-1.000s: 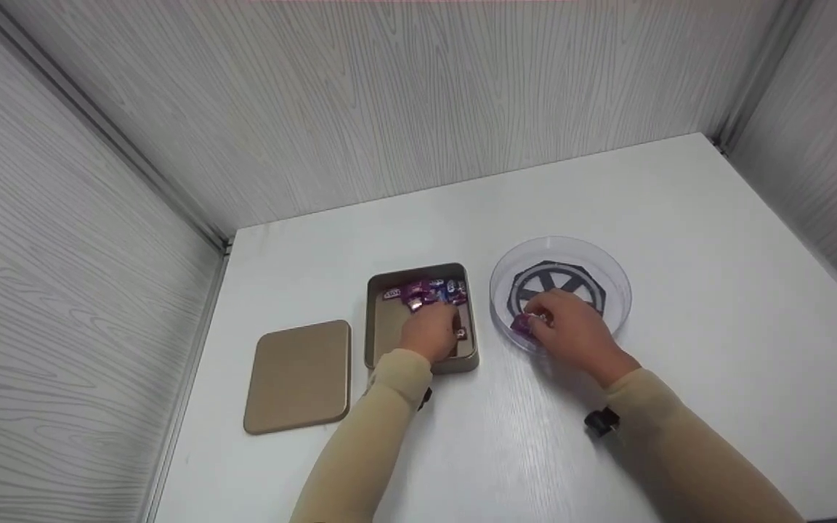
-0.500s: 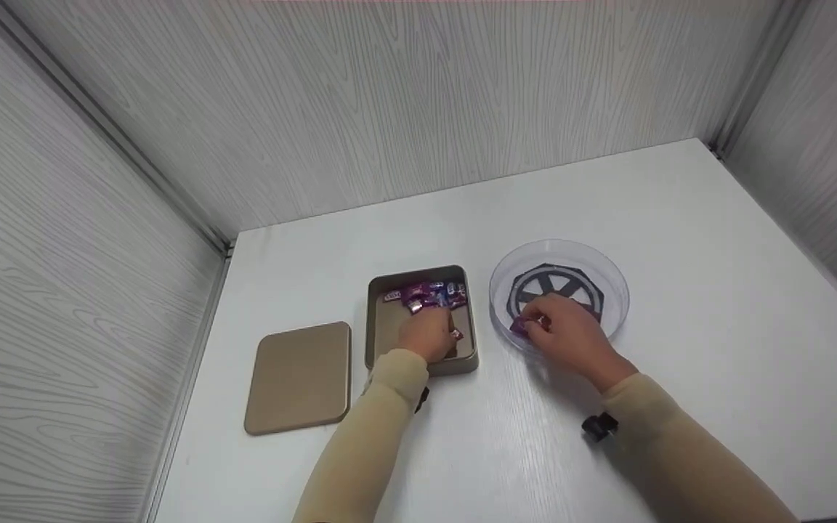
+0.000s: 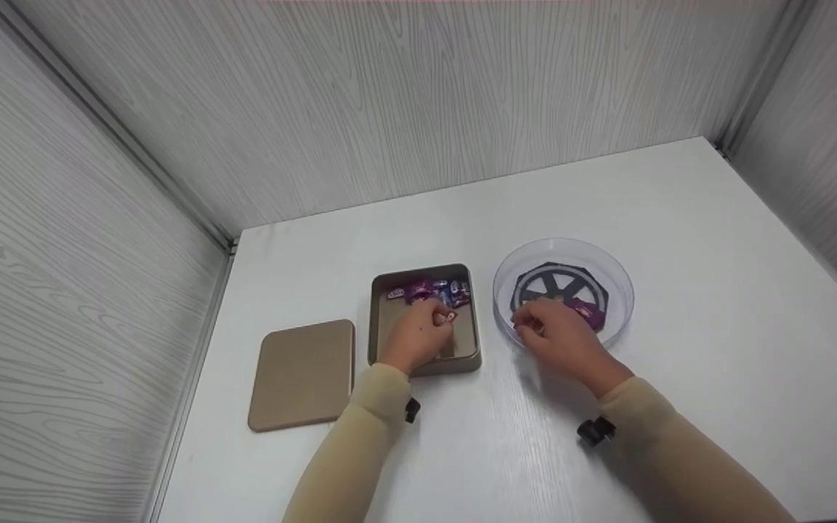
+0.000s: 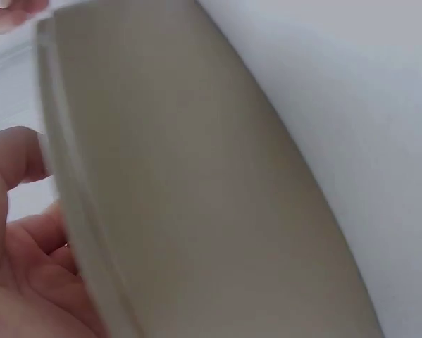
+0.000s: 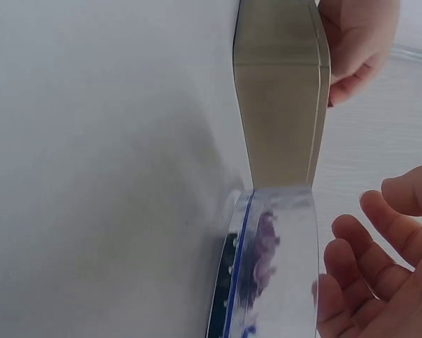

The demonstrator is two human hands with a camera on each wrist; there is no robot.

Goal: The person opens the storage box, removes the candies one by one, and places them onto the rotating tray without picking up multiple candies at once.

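Note:
An open gold tin (image 3: pixel 388 330) sits mid-table with several purple and blue wrapped candies (image 3: pixel 429 293) at its far end. My left hand (image 3: pixel 439 316) is inside the tin and pinches a small red-and-white candy (image 3: pixel 447 317) at its fingertips. To the right stands a clear round dish (image 3: pixel 618 280) with a black wheel pattern. One purple candy (image 3: pixel 589 314) lies in it. My right hand (image 3: pixel 527 323) hovers over the dish's near-left rim. In the right wrist view the right hand (image 5: pixel 365 260) has its fingers spread and holds nothing. The left wrist view shows mostly the tin's wall (image 4: pixel 196 176).
The tin's flat gold lid (image 3: pixel 302 374) lies on the white table (image 3: pixel 716 290) to the left of the tin. Grey wood-grain walls close in the table at the back and both sides.
My right hand let go of the purple candy, which now lies in the dish to the hand's right. My left hand moved toward the tin's far end with a small candy.

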